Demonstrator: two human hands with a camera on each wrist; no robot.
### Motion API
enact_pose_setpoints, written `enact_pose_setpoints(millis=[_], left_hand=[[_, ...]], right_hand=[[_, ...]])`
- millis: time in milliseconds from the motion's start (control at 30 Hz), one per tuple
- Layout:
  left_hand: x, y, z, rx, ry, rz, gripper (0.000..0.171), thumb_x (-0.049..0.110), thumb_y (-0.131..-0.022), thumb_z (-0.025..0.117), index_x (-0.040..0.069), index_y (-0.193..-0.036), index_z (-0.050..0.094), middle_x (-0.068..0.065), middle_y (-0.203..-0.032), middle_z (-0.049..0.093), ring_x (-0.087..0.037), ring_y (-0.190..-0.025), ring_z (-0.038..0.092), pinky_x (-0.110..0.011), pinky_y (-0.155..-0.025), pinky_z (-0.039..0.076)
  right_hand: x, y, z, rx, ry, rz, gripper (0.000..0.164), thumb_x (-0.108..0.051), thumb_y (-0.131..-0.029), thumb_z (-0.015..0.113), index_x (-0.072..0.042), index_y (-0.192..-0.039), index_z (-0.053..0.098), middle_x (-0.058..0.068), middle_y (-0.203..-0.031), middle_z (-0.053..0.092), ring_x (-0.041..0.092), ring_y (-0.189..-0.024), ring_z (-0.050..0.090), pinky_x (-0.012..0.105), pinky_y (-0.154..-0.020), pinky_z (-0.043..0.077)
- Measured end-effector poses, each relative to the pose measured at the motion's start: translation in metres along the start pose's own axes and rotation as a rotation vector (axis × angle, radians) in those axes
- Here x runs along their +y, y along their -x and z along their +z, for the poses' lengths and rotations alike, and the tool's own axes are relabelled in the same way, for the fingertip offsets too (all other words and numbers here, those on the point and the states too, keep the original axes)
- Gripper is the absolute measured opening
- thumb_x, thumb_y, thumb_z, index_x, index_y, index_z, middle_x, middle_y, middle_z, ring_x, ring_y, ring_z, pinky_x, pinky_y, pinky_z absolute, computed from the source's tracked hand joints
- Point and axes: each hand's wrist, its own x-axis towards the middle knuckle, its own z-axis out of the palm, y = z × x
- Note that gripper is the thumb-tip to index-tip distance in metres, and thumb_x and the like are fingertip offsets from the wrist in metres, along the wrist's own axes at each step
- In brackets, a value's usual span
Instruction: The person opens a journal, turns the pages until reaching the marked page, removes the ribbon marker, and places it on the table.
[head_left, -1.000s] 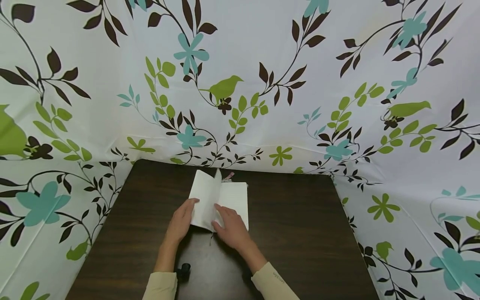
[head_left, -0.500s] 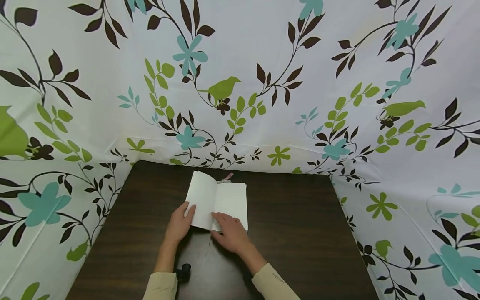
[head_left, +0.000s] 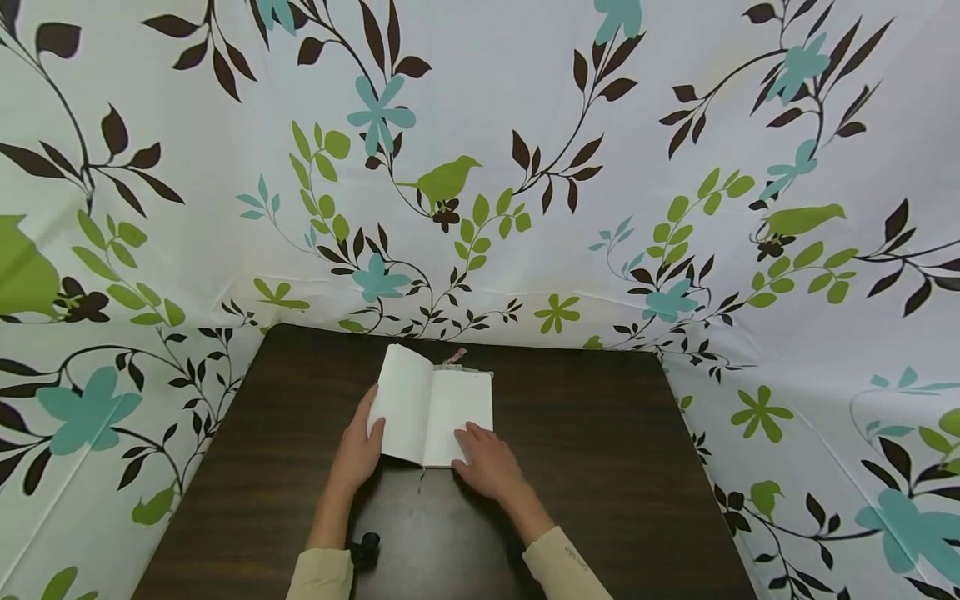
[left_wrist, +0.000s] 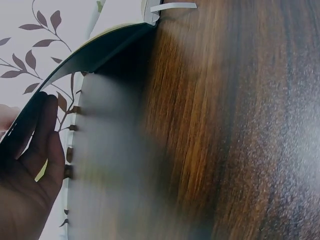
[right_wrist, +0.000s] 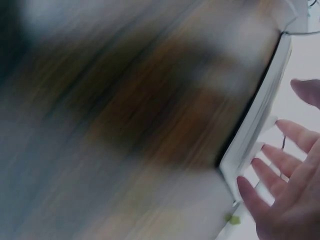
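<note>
An open notebook (head_left: 405, 404) with blank-looking white pages lies near the table's far edge. Its left side is tilted up off the table. My left hand (head_left: 358, 450) holds that left side, thumb on the page and fingers behind the dark cover (left_wrist: 95, 50), as the left wrist view shows. My right hand (head_left: 491, 465) is over the lower right page (head_left: 462, 408), fingers extended. In the right wrist view its fingertips (right_wrist: 245, 185) are spread close to the page block (right_wrist: 257, 115). A ribbon bookmark (left_wrist: 175, 6) sticks out at the bottom of the spine.
Behind the notebook's top edge lies a small pink item (head_left: 455, 356), partly hidden. The dark wooden table (head_left: 600, 467) meets a white cloth (head_left: 540, 92) printed with leaves and birds at its back and sides. A small black device (head_left: 366, 550) is at the left wrist.
A page that stood up mid-notebook has gone down to the left, leaving the spread flat. My right hand has slid from the spine toward the right page's lower edge; my left hand keeps the left side.
</note>
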Motion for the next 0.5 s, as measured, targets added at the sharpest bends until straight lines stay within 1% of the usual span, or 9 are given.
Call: enact_pose_setpoints(millis=[67, 233, 367, 433, 500], left_hand=[[0.000, 0.001, -0.001, 0.000, 0.001, 0.013, 0.066, 0.014, -0.116, 0.044, 0.019, -0.175, 0.014, -0.020, -0.177, 0.027, -0.045, -0.158, 0.036, -0.066, -0.124, 0.032], [-0.001, 0.004, -0.003, -0.019, -0.011, -0.002, 0.066, 0.015, -0.117, 0.042, 0.018, -0.175, 0.011, -0.018, -0.179, 0.023, -0.043, -0.161, 0.031, -0.066, -0.126, 0.029], [-0.002, 0.005, -0.004, -0.037, 0.003, -0.014, 0.066, 0.015, -0.117, 0.042, 0.020, -0.175, 0.010, -0.017, -0.180, 0.021, -0.041, -0.163, 0.028, -0.064, -0.128, 0.026], [-0.002, 0.005, -0.004, -0.039, 0.003, -0.017, 0.068, 0.016, -0.117, 0.042, 0.020, -0.175, 0.007, -0.017, -0.181, 0.016, -0.042, -0.164, 0.024, -0.065, -0.129, 0.024], [-0.002, 0.005, -0.005, -0.040, 0.000, -0.026, 0.071, 0.017, -0.117, 0.042, 0.023, -0.175, 0.001, -0.017, -0.182, 0.010, -0.043, -0.165, 0.021, -0.066, -0.129, 0.022]], right_hand=[[0.005, 0.002, -0.002, -0.005, -0.007, -0.036, 0.058, -0.038, -0.103, 0.072, -0.016, -0.155, 0.058, 0.011, -0.166, 0.050, 0.036, -0.149, 0.051, 0.064, -0.112, 0.048], [0.012, 0.004, -0.003, -0.016, -0.050, -0.087, 0.059, -0.034, -0.098, 0.080, -0.014, -0.151, 0.061, 0.012, -0.163, 0.052, 0.037, -0.146, 0.052, 0.066, -0.111, 0.048], [0.015, 0.003, -0.004, -0.005, -0.057, -0.098, 0.053, -0.030, -0.098, 0.080, -0.014, -0.146, 0.064, 0.012, -0.159, 0.055, 0.036, -0.142, 0.054, 0.066, -0.109, 0.049], [0.015, 0.003, -0.005, -0.001, -0.060, -0.106, 0.050, -0.028, -0.098, 0.079, -0.013, -0.144, 0.065, 0.013, -0.157, 0.057, 0.037, -0.140, 0.054, 0.066, -0.107, 0.049], [0.015, 0.002, -0.006, -0.003, -0.057, -0.114, 0.047, -0.028, -0.100, 0.078, -0.014, -0.143, 0.066, 0.012, -0.156, 0.058, 0.036, -0.140, 0.055, 0.065, -0.107, 0.049]])
